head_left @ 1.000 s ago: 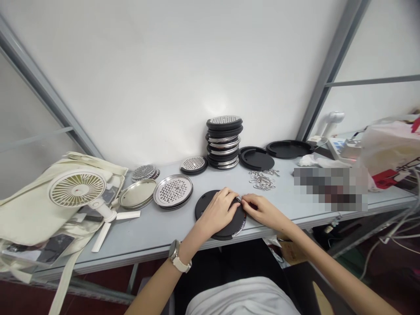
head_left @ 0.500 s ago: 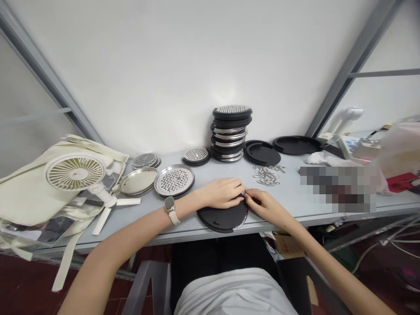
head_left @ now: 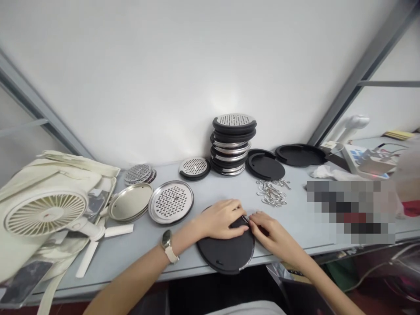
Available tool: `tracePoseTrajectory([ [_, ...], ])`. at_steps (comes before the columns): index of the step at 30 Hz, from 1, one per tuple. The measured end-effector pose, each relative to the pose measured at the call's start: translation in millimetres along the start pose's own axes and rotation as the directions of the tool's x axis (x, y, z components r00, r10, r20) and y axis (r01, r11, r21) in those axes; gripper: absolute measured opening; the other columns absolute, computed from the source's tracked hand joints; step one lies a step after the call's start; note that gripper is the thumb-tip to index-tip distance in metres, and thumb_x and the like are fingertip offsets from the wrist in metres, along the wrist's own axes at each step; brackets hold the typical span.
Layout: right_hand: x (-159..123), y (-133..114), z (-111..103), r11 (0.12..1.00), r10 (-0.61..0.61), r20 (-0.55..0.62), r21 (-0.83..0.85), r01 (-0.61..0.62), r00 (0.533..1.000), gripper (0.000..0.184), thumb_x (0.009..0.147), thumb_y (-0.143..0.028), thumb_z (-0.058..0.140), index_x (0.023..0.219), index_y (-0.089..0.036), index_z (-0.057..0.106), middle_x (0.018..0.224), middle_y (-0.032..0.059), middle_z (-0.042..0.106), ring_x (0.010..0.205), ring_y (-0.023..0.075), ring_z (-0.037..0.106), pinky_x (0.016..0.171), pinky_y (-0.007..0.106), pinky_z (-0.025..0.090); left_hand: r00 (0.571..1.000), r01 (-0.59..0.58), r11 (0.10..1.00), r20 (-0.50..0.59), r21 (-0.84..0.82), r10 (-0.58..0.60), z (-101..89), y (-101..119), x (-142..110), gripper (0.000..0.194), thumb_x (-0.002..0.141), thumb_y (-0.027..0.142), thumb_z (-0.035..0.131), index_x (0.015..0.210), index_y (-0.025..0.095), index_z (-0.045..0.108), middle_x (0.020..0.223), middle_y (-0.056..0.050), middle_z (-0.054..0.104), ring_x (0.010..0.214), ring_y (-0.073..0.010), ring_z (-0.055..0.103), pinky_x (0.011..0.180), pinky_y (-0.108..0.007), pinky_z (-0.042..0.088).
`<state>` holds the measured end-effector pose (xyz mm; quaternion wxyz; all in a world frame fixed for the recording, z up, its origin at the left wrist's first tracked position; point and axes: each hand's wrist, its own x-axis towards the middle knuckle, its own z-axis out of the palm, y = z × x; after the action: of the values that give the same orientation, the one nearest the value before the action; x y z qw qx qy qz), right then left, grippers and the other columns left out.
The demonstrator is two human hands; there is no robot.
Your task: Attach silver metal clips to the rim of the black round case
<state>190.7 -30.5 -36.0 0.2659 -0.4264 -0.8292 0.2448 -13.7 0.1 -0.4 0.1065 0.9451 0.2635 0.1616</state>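
Observation:
A black round disc (head_left: 223, 253) lies near the front edge of the table, with a shiny rim showing along its right side. My left hand (head_left: 221, 221), a watch on its wrist, bends over the disc and holds it, thumb and fingers apart around its upper right part. At that edge, my right hand (head_left: 269, 232) is closed in a pinch on a small metal clip (head_left: 246, 219); the fingers partly hide it. Beyond my right hand lies a loose heap of wire metal clips (head_left: 271, 194).
Behind stands a tall stack of black and metal discs (head_left: 231, 144). Black round trays (head_left: 267, 166) sit right of it. To the left are a perforated metal plate (head_left: 172, 202), plain metal plates (head_left: 131, 203), and a white fan (head_left: 46, 214) on a cream bag (head_left: 65, 175).
The view has tilted and come closer, so the table things appear lower. Both hands stay at the disc's right edge; the right fingers have shifted slightly, and the small metal clip shows more.

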Motion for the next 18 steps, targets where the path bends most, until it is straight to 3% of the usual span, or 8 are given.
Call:
tracePoseTrajectory([
  [6,3.1,-4.5,1.1,1.000,0.016,0.003,0.013,-0.016,1.000,0.030,0.097,-0.022,0.034,0.068,-0.020,0.043,0.068,0.0015,0.052,0.069,0.0183,0.051,0.072,0.035,0.042,0.999,0.039,0.999,0.021,0.015,-0.039,-2.2,0.5,0.5,0.020,0.086,0.033,0.055,0.099,0.018,0.056,0.096,-0.006,0.056,0.088,-0.0190,0.056,0.081,-0.029,0.046],
  [18,0.0,-5.2,-0.9,0.995,0.069,-0.027,0.070,-0.067,0.997,0.029,0.097,-0.025,0.036,0.069,-0.022,0.037,0.068,0.0000,0.048,0.069,0.0180,0.049,0.064,0.032,0.041,0.998,0.062,0.998,0.000,-0.031,-0.062,-1.4,0.7,-1.1,0.017,0.086,0.029,0.056,0.099,0.019,0.057,0.097,-0.005,0.057,0.087,-0.0177,0.057,0.080,-0.028,0.046],
])
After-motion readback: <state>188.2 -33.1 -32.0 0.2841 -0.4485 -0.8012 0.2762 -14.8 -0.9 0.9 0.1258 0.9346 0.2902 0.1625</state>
